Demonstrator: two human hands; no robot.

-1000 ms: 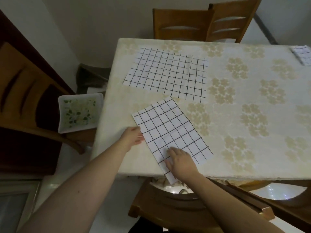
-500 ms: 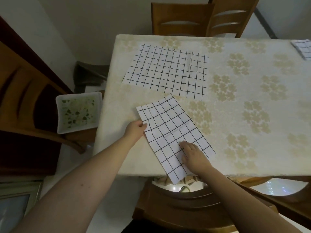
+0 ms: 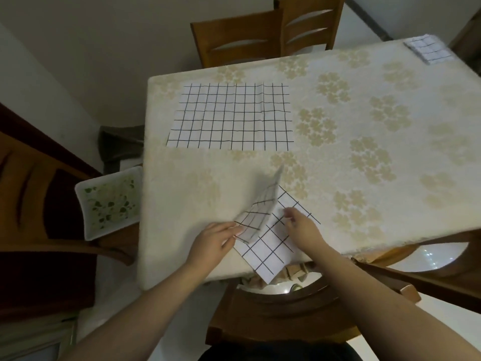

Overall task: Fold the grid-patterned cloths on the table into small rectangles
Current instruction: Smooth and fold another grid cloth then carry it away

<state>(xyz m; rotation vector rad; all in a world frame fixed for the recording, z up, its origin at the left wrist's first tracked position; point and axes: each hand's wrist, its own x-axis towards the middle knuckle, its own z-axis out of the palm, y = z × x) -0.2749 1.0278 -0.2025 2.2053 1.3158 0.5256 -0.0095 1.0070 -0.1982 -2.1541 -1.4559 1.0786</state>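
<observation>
From the head camera, a half-folded white cloth with a black grid lies at the near edge of the table under a cream flower-patterned tablecloth, one corner hanging past the edge. Its long axis runs diagonally, from the near corner up and away to the right. The left hand pinches the cloth's left end between thumb and fingers and holds that flap raised, blurred, arching toward the right. The right hand rests on the flat part just right of the raised flap, fingers loosely bent with the tips on the fabric; whether they pinch it I cannot tell. The flap lies between the two hands, nearer the left, so the fold likely turns on carrying it rightward across the line the right hand pins. A larger unfolded grid cloth lies flat farther back, well apart. A small folded grid cloth sits at the far right corner.
</observation>
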